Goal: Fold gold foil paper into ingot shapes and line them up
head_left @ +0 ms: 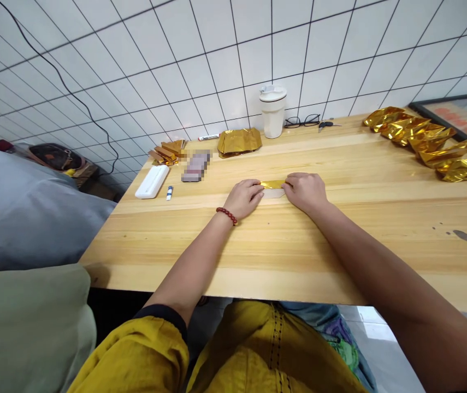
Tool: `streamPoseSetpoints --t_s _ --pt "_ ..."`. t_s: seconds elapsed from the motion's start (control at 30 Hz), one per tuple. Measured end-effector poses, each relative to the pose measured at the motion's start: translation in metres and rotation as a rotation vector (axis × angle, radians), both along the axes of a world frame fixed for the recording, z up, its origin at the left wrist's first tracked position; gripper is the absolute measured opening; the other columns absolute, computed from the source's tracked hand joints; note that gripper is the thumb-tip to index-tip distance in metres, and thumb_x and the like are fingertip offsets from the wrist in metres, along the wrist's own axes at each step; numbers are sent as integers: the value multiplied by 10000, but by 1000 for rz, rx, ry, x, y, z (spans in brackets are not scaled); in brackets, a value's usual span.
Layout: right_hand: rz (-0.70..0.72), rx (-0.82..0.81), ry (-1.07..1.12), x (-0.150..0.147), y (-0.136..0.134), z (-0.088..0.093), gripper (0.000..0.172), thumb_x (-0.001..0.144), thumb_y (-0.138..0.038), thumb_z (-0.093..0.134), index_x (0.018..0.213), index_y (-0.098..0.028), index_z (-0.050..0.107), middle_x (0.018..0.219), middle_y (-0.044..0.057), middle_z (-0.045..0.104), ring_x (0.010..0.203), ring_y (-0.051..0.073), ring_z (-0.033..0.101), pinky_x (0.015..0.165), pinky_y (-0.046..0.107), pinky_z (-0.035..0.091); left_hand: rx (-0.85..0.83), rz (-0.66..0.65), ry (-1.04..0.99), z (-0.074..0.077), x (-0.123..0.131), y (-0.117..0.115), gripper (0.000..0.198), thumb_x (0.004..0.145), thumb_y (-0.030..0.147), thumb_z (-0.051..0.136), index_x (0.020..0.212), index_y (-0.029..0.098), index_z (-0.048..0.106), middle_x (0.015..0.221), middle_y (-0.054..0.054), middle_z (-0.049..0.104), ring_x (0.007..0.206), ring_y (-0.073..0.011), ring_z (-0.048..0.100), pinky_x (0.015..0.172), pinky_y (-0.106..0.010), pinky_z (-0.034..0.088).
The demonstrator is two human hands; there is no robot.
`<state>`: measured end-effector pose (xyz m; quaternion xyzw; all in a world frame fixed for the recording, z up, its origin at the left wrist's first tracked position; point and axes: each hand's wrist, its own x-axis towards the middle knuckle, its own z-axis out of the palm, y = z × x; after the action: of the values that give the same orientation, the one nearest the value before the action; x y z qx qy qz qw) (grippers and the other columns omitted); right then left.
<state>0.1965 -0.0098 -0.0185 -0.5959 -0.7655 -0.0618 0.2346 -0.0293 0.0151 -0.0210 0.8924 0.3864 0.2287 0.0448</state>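
Note:
A narrow strip of shiny gold foil paper (273, 184) lies across the middle of the wooden table, with a pale edge showing below it. My left hand (244, 198), with a red bead bracelet at the wrist, grips the strip's left end with its fingers pressed together. At the right end, my right hand (306, 191) pinches the strip. A flat stack of gold paper (240, 142) rests behind my hands near the wall. Several folded gold foil pieces (430, 143) form a row at the right back.
On the wooden table (258, 245) are a white lidded cup (273, 114), glasses (302, 121), keys (328, 124), a white box (152, 182), a small tube (170, 192) and gold strips (168, 152). A black-framed panel (454, 117) is at right; grey cloth (28, 207) at left.

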Motion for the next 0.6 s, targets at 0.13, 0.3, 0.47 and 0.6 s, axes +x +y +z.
streamPoseSetpoints --t_s 0.13,0.3,0.47,0.6 --pt "-45 -34 7 -1 -1 3 354 914 -272 438 912 -184 781 1013 97 761 914 254 669 747 368 421 -3 1 -3 0 0 0 264 939 257 549 1127 189 720 1247 -113 666 1163 -243 613 1043 -439 489" --pt "-37 -33 19 -1 -1 2 355 916 -282 436 929 -189 779 1028 100 758 924 258 666 770 372 430 -5 2 -10 0 -1 0 267 940 259 542 1134 208 718 1252 -105 665 1167 -242 612 1049 -452 488" --pt "-42 -13 34 0 2 -3 318 901 -290 461 981 -188 751 1024 119 754 926 282 659 796 397 441 9 -8 -20 0 -1 -1 261 938 256 544 1121 205 723 1242 -106 666 1159 -239 615 1040 -438 496" --pt "-62 18 63 2 3 -4 404 886 -254 482 1234 -134 648 1260 181 672 1092 340 622 886 461 441 25 -4 -16 0 -1 -1 257 938 251 544 1113 196 725 1232 -101 669 1144 -238 620 1030 -426 500"
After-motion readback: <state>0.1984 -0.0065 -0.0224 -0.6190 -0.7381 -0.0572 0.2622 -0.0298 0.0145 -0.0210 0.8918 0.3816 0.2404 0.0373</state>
